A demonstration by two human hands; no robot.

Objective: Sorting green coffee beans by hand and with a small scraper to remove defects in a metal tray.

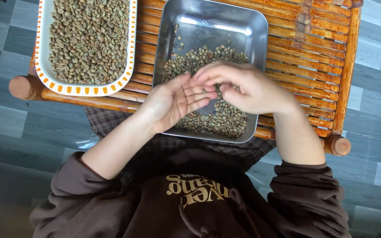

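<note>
While sorting over a steel tray (pixel 252 39) at centre frame, left hand (pixel 173 103) held palm-up and spread, fingers loosely extended, one greenish bean (pixel 204 91) resting on the fingertips. Right hand (pixel 248 88) curved above it from the right of the frame, fingertips drawn together and touching the left hand's fingers beside that bean; whether pinching a bean of its own, impossible to tell. Both hands poised above the tray's pile of green coffee beans (pixel 225 121), heaped toward the lower, nearer half of the tray, with a few strays scattered on the bare shiny metal in the upper part. To the upper left of the frame, just beside the tray, a white oblong dish (pixel 84 90) with an orange-checked rim, filled nearly to the edge with more beans (pixel 89 39) of the same kind. Tray and dish both set on a low slatted wooden bench (pixel 314 48) with rounded pole ends, the tray's near edge overhanging it. Beneath, a grey tiled floor (pixel 5 119). Dark brown sleeves (pixel 314 194) pushed up to the elbows at the bottom of the frame, checked cloth (pixel 106 121) showing below the bench edge.
</note>
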